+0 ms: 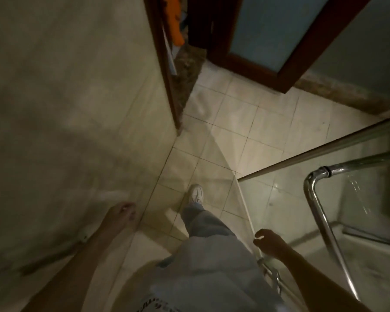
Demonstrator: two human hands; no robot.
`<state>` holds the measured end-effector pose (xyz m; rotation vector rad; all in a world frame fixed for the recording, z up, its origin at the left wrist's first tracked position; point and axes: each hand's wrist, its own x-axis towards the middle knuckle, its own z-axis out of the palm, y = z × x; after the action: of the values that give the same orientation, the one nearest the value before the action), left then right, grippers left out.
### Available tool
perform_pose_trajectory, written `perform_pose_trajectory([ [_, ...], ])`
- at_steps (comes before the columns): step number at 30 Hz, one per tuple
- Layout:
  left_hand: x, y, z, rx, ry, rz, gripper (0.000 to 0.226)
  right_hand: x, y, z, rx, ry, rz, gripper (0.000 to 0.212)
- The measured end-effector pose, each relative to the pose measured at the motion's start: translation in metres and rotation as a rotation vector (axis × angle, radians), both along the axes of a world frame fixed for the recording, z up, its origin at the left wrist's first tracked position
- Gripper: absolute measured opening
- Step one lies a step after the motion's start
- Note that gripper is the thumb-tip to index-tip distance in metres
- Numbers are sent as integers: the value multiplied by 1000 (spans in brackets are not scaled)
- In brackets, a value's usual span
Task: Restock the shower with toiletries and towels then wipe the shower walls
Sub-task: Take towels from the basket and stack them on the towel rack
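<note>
I look straight down at a dim bathroom floor. My left hand [122, 212] hangs near the beige wall [61, 109] on the left, fingers loosely curled, holding nothing. My right hand [269, 242] hovers by the edge of the glass shower door [302, 199], fingers bent and apart, empty. A chrome handle bar [318, 206] is fixed on the glass to the right of that hand. No toiletries or towels are in view.
Pale floor tiles [245, 122] stretch ahead to a dark wooden door [286, 64] with a frosted panel, standing ajar. Something orange [176, 21] shows through the doorway. My leg in light trousers and a white shoe [196, 194] steps forward.
</note>
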<state>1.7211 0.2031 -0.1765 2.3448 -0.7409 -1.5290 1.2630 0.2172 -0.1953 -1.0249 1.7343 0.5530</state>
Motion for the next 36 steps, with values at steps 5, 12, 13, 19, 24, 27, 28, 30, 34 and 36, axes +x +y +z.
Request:
perform_pose_trajectory([
  [5,-2,-62,12,58,-12,-22,15,38,-87,-1,-72,-107,-88,33],
  [12,4,-142,15,152,-59,-34,21,67,-230,25,-252,-224,-195,33],
  [13,4,-155,13,163,-56,-48,21,66,-247,30,-270,-234,-209,34],
  [19,-21,-266,-11,211,-18,-179,20,33,-329,52,-342,-191,-345,34],
  [24,-72,-404,-24,203,-25,-385,24,-17,-349,53,-313,-59,-550,37],
  [27,-116,-492,-20,150,-29,-532,16,-40,-348,51,-237,36,-635,36],
  [28,-132,-519,-15,120,-13,-585,14,-46,-349,51,-225,62,-662,36],
  [30,-168,-574,-11,82,14,-685,16,-56,-354,51,-221,95,-738,35],
  [34,-245,-665,10,23,35,-879,13,-67,-355,51,-221,116,-895,36],
  [36,-283,-701,17,-23,60,-968,16,-72,-351,45,-194,112,-950,36],
])
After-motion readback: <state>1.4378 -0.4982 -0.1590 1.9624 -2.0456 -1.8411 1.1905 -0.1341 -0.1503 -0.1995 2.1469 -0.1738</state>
